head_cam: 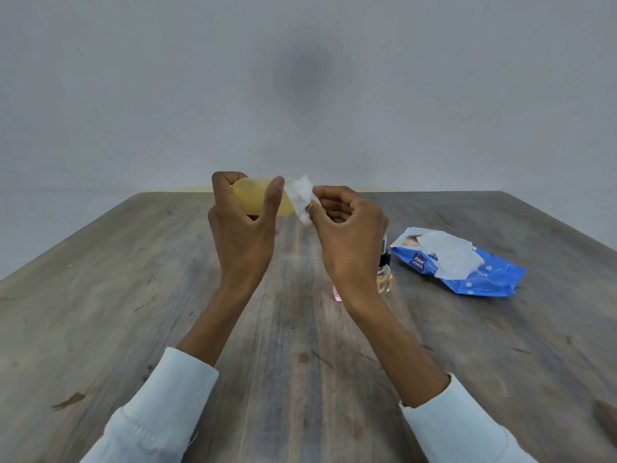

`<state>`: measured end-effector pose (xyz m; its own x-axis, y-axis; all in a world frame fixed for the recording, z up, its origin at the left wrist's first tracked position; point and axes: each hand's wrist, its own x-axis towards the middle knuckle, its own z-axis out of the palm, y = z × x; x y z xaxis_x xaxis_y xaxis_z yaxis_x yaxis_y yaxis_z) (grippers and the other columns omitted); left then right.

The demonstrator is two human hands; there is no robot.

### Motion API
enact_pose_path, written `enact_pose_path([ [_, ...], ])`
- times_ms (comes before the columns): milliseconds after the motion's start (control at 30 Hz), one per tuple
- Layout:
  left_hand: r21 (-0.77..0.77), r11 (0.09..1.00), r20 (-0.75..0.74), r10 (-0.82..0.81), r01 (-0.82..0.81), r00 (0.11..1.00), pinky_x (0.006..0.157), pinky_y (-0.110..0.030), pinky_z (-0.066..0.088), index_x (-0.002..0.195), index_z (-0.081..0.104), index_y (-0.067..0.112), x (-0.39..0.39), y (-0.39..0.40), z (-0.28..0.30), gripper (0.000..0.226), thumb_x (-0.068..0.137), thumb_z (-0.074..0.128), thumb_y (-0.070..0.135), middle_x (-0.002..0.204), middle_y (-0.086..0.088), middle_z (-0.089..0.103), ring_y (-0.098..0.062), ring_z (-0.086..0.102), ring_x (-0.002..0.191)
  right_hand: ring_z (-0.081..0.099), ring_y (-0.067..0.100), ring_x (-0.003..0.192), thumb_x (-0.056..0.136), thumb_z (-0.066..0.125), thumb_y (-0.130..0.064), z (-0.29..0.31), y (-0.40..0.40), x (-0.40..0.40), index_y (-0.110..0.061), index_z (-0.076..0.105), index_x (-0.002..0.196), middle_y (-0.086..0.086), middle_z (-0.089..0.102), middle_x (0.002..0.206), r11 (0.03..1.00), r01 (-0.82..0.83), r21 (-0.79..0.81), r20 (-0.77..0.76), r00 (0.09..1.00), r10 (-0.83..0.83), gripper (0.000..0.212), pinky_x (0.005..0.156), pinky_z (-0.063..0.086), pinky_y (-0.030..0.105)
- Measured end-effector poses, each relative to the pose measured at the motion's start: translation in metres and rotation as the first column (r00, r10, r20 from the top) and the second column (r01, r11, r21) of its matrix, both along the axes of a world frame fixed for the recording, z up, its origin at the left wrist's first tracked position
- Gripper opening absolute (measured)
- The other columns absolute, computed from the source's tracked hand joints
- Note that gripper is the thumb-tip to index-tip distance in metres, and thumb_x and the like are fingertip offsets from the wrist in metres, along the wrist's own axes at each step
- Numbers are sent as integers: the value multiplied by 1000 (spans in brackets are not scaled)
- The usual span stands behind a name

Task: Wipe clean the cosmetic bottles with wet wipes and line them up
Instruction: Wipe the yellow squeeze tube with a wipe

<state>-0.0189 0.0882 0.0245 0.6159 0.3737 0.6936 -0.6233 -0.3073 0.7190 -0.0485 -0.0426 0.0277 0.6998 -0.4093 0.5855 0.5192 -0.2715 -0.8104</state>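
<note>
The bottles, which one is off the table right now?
The yellow bottle, held up in the left hand. The black-capped bottle and the pink one stand on the table.

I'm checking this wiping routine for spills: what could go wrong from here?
The left hand holds the yellow bottle high above the table; damp from the wet wipe, it may slip and fall. The right hand works directly over the small bottle, which its forearm could topple when lowering.
</note>
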Motion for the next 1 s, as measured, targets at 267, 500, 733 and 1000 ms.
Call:
enact_pose_path([
  [267,-27,997,-33,-77,76,996,47,-27,53,110,51,17,7,10,-3,47,96,75,55,96,-11,62,-34,69,75,77,3,96,95,77,-11,-1,-3,4,-14,79,117,-5,81,101,974,-197,110,-75,976,205,22,91,62,25],
  [500,25,1000,9,-4,4,1000,51,-35,60,114,50,13,3,5,0,50,96,76,52,90,0,61,-12,68,71,80,15,84,91,82,-12,-3,-5,5,-13,81,100,1,82,89,946,-196,259,-116,966,232,9,84,67,40],
  [733,-23,994,-24,-111,110,994,49,-29,55,113,51,16,3,10,3,47,94,79,49,96,-11,64,-29,69,73,76,8,99,100,71,-19,-2,-1,6,-22,77,116,-7,80,103,962,-233,140,-134,958,252,17,89,62,27],
  [1000,-43,971,-8,-237,237,971,58,-20,48,106,66,8,2,8,7,40,88,88,36,87,-7,65,-8,61,71,81,20,90,91,78,-1,-3,-3,1,-11,74,105,0,83,88,838,-358,412,-174,871,458,18,94,64,41],
])
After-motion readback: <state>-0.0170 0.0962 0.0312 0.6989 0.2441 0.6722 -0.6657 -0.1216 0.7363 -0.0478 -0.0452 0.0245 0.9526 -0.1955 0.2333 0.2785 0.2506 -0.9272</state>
